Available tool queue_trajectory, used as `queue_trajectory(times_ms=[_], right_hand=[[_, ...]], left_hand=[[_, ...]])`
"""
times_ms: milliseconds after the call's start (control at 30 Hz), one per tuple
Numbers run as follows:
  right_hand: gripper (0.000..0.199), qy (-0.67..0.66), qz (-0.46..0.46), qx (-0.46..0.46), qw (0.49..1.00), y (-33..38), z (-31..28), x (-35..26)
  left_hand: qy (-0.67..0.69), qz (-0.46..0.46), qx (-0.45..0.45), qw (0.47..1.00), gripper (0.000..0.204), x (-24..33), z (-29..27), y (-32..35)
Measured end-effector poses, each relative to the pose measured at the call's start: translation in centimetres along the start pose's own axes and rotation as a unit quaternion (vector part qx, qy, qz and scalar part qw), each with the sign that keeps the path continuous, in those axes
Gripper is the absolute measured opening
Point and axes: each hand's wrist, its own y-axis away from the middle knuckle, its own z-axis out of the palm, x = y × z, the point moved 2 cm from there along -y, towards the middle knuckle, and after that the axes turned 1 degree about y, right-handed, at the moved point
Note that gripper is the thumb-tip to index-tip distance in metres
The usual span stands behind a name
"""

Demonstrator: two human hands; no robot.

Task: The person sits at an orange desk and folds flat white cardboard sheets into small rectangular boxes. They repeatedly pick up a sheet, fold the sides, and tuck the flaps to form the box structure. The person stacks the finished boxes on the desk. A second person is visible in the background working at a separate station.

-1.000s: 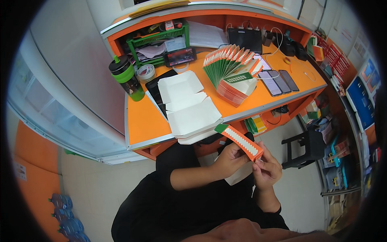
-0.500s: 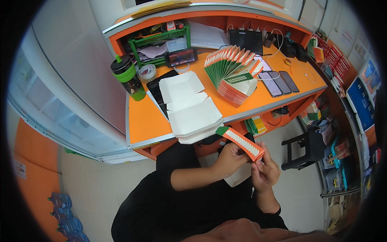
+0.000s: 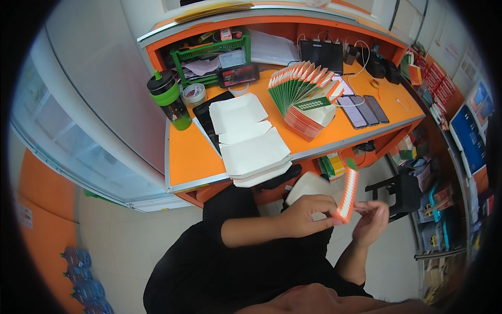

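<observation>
Presently in hand: one slim carton (image 3: 346,192), orange and white, green at the tip

Water bottles (image 3: 86,285): several, clear blue, grouped on the floor, lower left.
Glass-fronted cabinet (image 3: 57,131): tall, pale, beside the desk (image 3: 189,166), which is orange with a grey edge.
Drink bottle (image 3: 170,102): black and green, standing on the desk.
Tape roll (image 3: 194,100): one, just beside the drink bottle.
Basket (image 3: 201,52): green, holding papers.
Propped phone (image 3: 239,76): dark, on its side, in front of the basket.
White boxes (image 3: 253,152): stacked, opened out, reaching the desk's front edge.
Left hand (image 3: 306,217): thumb and fingers closed, pinching the lower end of the carton; a pale card panel (image 3: 308,186) shows beyond the knuckles.
Fanned cartons (image 3: 298,97): green and orange, spread on the desk.
Carton: raised in front of the desk, nearly upright, between the hands.
Phones (image 3: 364,111): three, side by side.
Right hand (image 3: 371,224): blurred, loosely open, fingertips beside the carton; whether they touch, cannot tell.
Stool (image 3: 401,193): black, on the floor, beyond the right hand.
Shelving (image 3: 442,255): crowded with mixed goods, far right.
</observation>
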Motion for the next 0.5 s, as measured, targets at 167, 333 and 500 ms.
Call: queue_trajectory(times_ms=[167, 333, 500], right_hand=[[0.059, -0.096, 0.266, -0.052, 0.958, -2.4, -4.6, 0.1], [0.048, -0.017, 0.288, -0.101, 0.952, -2.2, -4.9, -2.1], [0.046, 0.029, 0.283, -0.114, 0.952, -2.0, -6.0, -1.6]], left_hand=[[-0.242, 0.190, -0.136, 0.942, 0.009, 0.2, 1.8, -0.1], [-0.419, 0.210, -0.164, 0.868, 0.004, -0.2, 2.3, -0.3], [-0.522, 0.166, -0.107, 0.830, 0.008, -0.2, 1.5, -0.2]])
